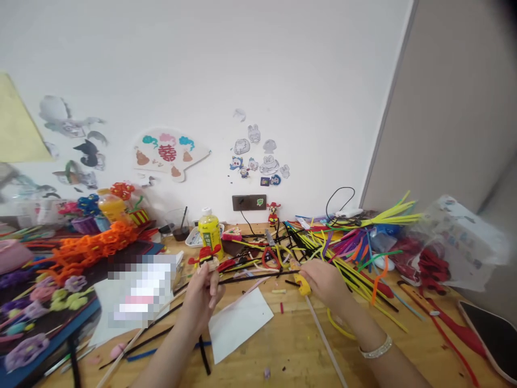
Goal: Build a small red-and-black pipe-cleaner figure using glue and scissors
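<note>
Figure point(208, 257) with a red hat is held upright above the tabletop point(291, 355) in the left hand point(204, 288), its lower part pinched between thumb and fingers. By the right hand point(325, 277), a yellow tool point(302, 285) is gripped, with the fingers curled around it; a pale cord point(326, 345) is trailed from it toward the near edge. A black stem point(254, 277) is stretched across the space between the hands; whether it is held by either cannot quite be made out. Below that space a white sheet point(241, 323) is laid at a slant. Behind the figure a yellow bottle point(209, 229) is set, with a cup point(177, 225) placed to its left. A second figure point(273, 215), also red-hatted, is stood close to the wall, beside a socket point(249, 202). Beyond the right hand, yellow stems point(355, 269) are heaped, and farther right a plastic bag point(456, 242) and a phone point(493, 339) are seen. At far left, orange flowers point(92, 250) are massed in a row.
</note>
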`<state>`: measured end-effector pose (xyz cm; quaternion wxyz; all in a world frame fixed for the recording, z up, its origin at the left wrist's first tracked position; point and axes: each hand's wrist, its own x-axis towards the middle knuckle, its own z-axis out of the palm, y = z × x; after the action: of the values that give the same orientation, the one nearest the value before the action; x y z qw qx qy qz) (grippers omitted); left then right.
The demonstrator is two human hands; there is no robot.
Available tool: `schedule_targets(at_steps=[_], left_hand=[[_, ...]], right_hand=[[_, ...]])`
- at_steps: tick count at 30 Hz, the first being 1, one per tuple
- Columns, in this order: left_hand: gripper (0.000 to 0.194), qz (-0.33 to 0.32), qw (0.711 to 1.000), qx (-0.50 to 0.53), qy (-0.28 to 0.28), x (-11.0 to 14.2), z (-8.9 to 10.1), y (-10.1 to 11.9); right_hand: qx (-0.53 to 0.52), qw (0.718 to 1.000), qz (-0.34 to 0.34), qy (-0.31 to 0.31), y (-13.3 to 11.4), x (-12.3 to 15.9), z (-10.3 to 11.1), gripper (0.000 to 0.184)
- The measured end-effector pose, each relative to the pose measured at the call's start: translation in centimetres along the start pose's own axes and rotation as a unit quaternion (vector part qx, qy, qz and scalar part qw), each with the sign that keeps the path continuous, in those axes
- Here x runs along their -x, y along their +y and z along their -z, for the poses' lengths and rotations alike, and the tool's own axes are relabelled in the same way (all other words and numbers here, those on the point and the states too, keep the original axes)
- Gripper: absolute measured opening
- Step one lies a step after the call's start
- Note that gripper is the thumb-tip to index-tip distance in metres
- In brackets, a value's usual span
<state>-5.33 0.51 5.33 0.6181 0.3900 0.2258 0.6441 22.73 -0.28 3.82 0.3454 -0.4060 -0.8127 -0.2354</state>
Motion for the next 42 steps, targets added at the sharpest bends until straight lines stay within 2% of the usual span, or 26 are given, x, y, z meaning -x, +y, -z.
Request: schedule_targets(at_steps=[11, 14, 18, 20, 23, 24, 26, 28, 29, 32, 34, 36, 42], left_hand=[[0.032, -0.004, 0.999, -0.027, 0.019, 0.0, -0.1, -0.4], [0.036, 0.008, 0.999, -0.032, 0.016, 0.2, -0.3, -0.5], [0.033, 0.005, 1.0, -0.024, 0.018, 0.3, -0.5, -0.4], [0.033, 0.006, 1.0, -0.019, 0.011, 0.5, -0.8, -0.6], [0.036, 0.03, 0.999, -0.025, -0.012, 1.4, -1.6, -1.4], [0.04, 0.044, 0.998, -0.035, -0.027, 1.8, -1.9, -1.7], [0.048, 0.058, 0.996, -0.048, -0.05, 2.7, -2.5, -2.3], [0.045, 0.065, 0.996, -0.047, -0.044, 3.3, -2.8, -2.4], [0.046, 0.06, 0.996, -0.051, -0.037, 3.4, -2.8, -2.2], [0.048, 0.038, 0.996, -0.07, -0.039, 2.9, -2.3, -1.0], [0.038, 0.022, 0.997, -0.067, -0.01, 2.1, -1.8, 0.0], [0.039, 0.002, 0.998, -0.06, 0.018, 1.4, -1.3, 0.8], [0.04, 0.004, 0.993, -0.097, 0.064, 0.6, -1.0, 0.8]], right_hand=[[0.101, 0.994, -0.041, 0.016, 5.3, 1.9, 0.2, 0.043], [0.117, 0.991, -0.071, 0.01, 6.9, 2.7, 0.6, 0.042], [0.08, 0.983, -0.152, 0.066, 7.7, 2.6, 1.7, 0.041], [0.053, 0.977, -0.181, 0.102, 6.4, 1.7, 2.2, 0.04], [0.025, 0.982, -0.155, 0.104, 1.3, -0.1, 1.8, 0.04], [-0.047, 0.989, -0.116, 0.083, -0.8, -0.6, 1.3, 0.041], [-0.139, 0.99, -0.013, -0.008, -4.7, -1.2, 0.1, 0.046], [-0.135, 0.988, 0.044, -0.068, -7.2, -1.3, -1.1, 0.034], [-0.125, 0.987, 0.066, -0.072, -7.6, -1.2, -1.6, 0.026], [-0.105, 0.99, 0.081, -0.054, -6.4, -0.5, -2.0, 0.03], [-0.074, 0.994, 0.075, -0.036, -4.4, -0.3, -1.7, 0.031], [-0.036, 0.996, 0.068, -0.042, -2.6, -0.2, -1.2, 0.03], [0.019, 0.997, 0.026, -0.072, 0.3, -0.2, -0.7, 0.021]])
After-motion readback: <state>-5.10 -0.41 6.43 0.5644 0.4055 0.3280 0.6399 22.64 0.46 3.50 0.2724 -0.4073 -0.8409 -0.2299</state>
